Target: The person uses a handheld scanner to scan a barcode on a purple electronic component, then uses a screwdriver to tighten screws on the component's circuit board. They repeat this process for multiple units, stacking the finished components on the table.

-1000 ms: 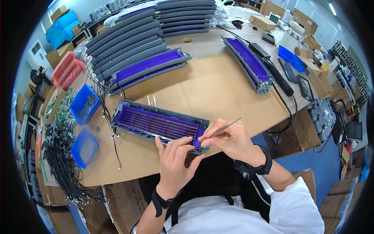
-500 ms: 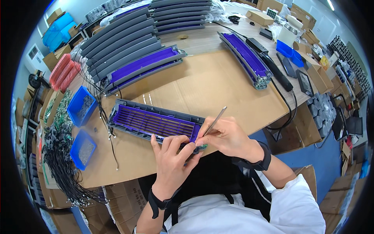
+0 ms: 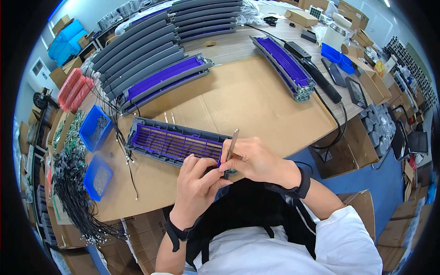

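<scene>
A long grey housing with a purple slatted grille (image 3: 176,140) lies on the cardboard sheet in front of me. My left hand (image 3: 197,185) grips its near right end, fingers bent over the edge. In my right hand (image 3: 254,160) is a slim metal tool that looks like tweezers (image 3: 233,141), held upright between thumb and fingers. Its lower tip is hidden among my fingers at that same end. A bit of green circuit board (image 3: 232,171) peeks out beneath the right hand.
Stacked grey housings (image 3: 137,50) stand at the back left; another purple one (image 3: 284,64) lies at the back right. Blue bins of small parts (image 3: 97,178) and a heap of black cables (image 3: 68,183) sit at the left. A black corded tool (image 3: 323,80) lies at the right.
Both hands have shifted slightly left along with the view. The metal tool has tipped from a rightward slant to nearly upright. The left hand's fingers have drawn in closer together.
</scene>
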The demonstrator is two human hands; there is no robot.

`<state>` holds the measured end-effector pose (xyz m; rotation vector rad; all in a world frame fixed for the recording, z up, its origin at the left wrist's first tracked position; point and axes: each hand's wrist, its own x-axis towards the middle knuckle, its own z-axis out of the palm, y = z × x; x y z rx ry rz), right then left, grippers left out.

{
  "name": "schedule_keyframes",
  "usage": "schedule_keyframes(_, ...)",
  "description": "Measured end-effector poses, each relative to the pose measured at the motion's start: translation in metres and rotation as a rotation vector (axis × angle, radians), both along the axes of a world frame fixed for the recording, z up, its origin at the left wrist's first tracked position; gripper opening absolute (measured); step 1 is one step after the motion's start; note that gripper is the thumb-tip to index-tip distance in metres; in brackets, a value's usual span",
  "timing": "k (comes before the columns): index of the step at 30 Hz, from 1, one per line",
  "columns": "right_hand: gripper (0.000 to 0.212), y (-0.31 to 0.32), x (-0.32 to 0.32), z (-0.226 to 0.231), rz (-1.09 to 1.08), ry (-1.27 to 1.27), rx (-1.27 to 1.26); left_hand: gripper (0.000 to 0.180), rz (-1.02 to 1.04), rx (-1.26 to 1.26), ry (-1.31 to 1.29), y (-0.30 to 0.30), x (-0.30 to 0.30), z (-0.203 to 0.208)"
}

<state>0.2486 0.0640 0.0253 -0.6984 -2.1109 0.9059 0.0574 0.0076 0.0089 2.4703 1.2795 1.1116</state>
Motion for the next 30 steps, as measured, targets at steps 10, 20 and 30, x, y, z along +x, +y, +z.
schedule_keyframes(10, 0.01, -0.013, 0.031, -0.002, -0.169, 0.184, -0.192, 0.025, 0.002, 0.11, -0.069, 0.001, -0.001, -0.009)
schedule_keyframes(20, 0.025, -0.02, 0.026, -0.015, -0.146, -0.162, 0.15, 0.027, 0.005, 0.075, -0.071, -0.001, 0.0, -0.003)
schedule_keyframes(30, 0.022, -0.016, 0.025, -0.02, -0.102, -0.092, 0.129, 0.023, -0.022, 0.106, -0.06, 0.002, -0.001, -0.004)
